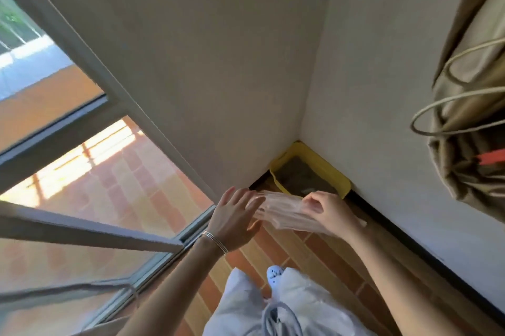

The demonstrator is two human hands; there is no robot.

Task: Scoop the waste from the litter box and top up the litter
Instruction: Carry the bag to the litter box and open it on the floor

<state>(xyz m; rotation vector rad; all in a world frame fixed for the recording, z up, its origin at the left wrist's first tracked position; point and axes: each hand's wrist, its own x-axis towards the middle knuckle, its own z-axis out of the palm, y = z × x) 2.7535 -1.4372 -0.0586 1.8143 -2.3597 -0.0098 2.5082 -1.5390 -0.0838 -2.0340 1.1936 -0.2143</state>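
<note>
A yellow litter box (340, 173) with dark grey litter sits on the floor in the corner where two white walls meet. In front of it I hold a thin translucent plastic glove or bag (284, 212) stretched between my hands. My right hand (326, 211) pinches its right end with curled fingers. The straight fingers of my left hand (233, 219), silver bangles at the wrist, lie at its left end, seemingly slipping into it.
A sliding glass door (90, 188) with a grey frame runs along the left. The floor (322, 262) is orange-brown tile. A beige bag with cord handles (470, 128) hangs on the right wall. My light trousers and a white shoe (274, 275) show below.
</note>
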